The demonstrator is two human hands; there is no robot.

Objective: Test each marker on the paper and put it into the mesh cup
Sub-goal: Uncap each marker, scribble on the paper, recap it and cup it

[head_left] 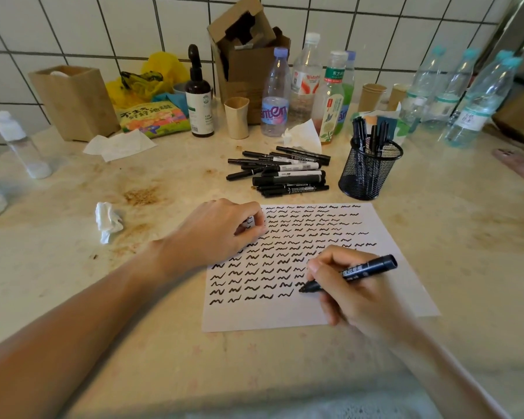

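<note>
A white sheet of paper (384,285) lies on the table, covered with rows of black squiggles. My right hand (348,294) grips a thick black marker (366,269), uncapped, with its tip touching the paper at the end of the lowest rows. My left hand (215,234) rests on the paper's upper left corner with fingers curled; whether it holds the cap is hidden. A pile of several black markers (282,172) lies beyond the paper. To its right stands the black mesh cup (366,173) with several markers upright in it.
Plastic bottles (274,95) and paper cups (237,117) crowd the back of the table by the tiled wall, with a cardboard box (248,52) and a brown pump bottle (198,101). A crumpled tissue (108,220) lies left of the paper. A pink phone (519,164) is far right.
</note>
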